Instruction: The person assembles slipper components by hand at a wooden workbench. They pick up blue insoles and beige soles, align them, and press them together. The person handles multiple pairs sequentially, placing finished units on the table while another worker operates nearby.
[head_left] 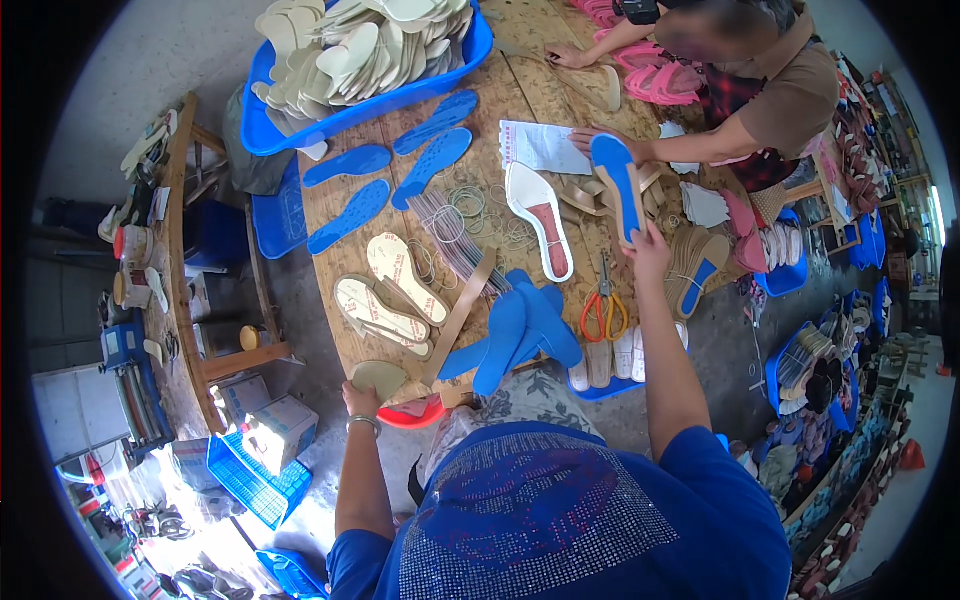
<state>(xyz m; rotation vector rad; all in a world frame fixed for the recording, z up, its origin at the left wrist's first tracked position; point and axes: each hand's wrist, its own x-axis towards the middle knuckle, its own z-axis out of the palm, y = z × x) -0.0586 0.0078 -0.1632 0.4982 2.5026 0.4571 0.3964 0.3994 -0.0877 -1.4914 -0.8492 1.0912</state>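
Observation:
My right hand (pixel 650 254) is closed on the narrow end of a blue-topped shoe sole with a tan edge (pixel 622 190), lifted over the table's right side. At the near left table edge, my left hand (pixel 361 401) grips a rounded olive-beige insole piece (pixel 381 377). Close to that hand lie cream insoles with red print (pixel 408 275) and a tan strip (pixel 462 315). Several blue insoles (pixel 507 335) overlap in front of my body. Between them and my right arm are orange-handled scissors (pixel 604 312). A white sole with a brown patch (pixel 541 222) lies mid-table.
A blue tub (pixel 262 128) heaped with beige insoles stands at the far left. Loose blue insoles (pixel 346 165) and bundled strips (pixel 455 240) lie nearby. Across the table, a co-worker's hand (pixel 592 142) rests by a paper sheet (pixel 545 148). Pink shoe parts (pixel 665 82) are beside them.

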